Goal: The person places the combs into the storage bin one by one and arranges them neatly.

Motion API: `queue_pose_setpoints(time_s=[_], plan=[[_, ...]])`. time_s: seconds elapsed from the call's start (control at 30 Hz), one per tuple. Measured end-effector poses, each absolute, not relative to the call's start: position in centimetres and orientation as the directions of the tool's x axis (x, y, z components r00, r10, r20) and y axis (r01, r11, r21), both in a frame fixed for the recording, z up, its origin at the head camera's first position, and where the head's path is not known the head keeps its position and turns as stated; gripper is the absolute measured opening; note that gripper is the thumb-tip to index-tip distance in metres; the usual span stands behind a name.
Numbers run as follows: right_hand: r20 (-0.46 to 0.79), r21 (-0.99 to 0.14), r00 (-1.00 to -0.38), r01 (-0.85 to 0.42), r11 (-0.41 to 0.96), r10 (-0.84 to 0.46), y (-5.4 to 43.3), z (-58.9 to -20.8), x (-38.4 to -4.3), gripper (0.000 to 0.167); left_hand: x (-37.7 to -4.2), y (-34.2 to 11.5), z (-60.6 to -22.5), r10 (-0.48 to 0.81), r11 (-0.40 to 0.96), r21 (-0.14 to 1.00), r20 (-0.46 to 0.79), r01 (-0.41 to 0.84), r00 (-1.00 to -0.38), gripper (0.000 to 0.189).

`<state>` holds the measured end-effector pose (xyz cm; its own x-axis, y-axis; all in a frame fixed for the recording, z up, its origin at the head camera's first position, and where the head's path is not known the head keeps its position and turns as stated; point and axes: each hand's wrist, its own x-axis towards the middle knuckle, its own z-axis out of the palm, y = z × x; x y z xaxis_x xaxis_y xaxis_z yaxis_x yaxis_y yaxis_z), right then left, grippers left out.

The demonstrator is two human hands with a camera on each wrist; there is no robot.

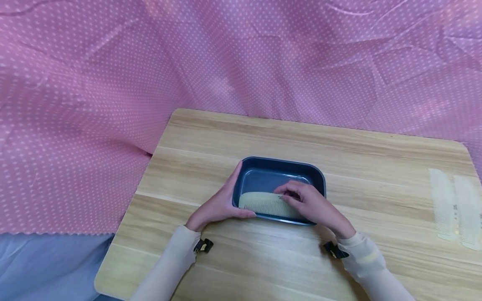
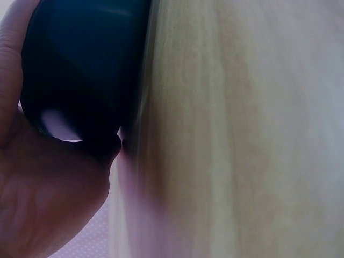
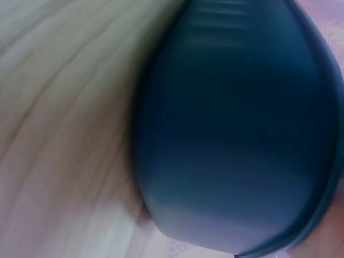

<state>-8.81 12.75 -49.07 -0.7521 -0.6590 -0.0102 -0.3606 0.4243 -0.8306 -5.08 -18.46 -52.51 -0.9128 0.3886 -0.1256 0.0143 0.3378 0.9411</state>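
A dark blue rectangular container [image 1: 278,164] with rounded corners sits on the wooden table. My left hand [image 1: 222,200] grips its left end, thumb along the front rim and fingers up the left side; the left wrist view shows the container's wall [image 2: 80,59] against this hand [image 2: 48,188]. Inside, along the front side, lies a cream-coloured comb [image 1: 260,202] with its teeth towards the front. My right hand [image 1: 308,202] reaches over the front right of the container and pinches the comb near its right part, which the hand covers. The container's outer side [image 3: 231,129] fills much of the right wrist view.
Two more pale combs [image 1: 443,205] lie side by side near the right edge of the wooden table [image 1: 301,263]. A pink dotted cloth [image 1: 241,62] hangs behind the table and at its left. Bluish fabric [image 1: 49,267] shows at the lower left.
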Motion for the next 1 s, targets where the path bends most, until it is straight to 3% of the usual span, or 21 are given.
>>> queue_pose_setpoints(time_s=[0.67, 0.77, 1.0], plan=[[0.001, -0.795, -0.788, -0.374, 0.477, -0.615, 12.4, -49.2, -8.8, 0.022, -5.2, -18.5, -52.0, 0.382, 0.335, 0.942, -0.145, -0.01, -0.913, 0.145], [0.045, -0.818, -0.814, -0.363, 0.447, -0.579, 12.7, -49.1, -8.7, 0.022, -5.2, -18.5, -52.1, 0.385, 0.327, 0.945, -0.14, -0.007, -0.912, 0.145], [0.1, -0.955, -0.892, -0.21, 0.208, -0.441, 14.5, -48.7, -8.1, 0.026, -5.0, -18.4, -52.3, 0.385, 0.331, 0.943, -0.12, 0.016, -0.915, 0.144]])
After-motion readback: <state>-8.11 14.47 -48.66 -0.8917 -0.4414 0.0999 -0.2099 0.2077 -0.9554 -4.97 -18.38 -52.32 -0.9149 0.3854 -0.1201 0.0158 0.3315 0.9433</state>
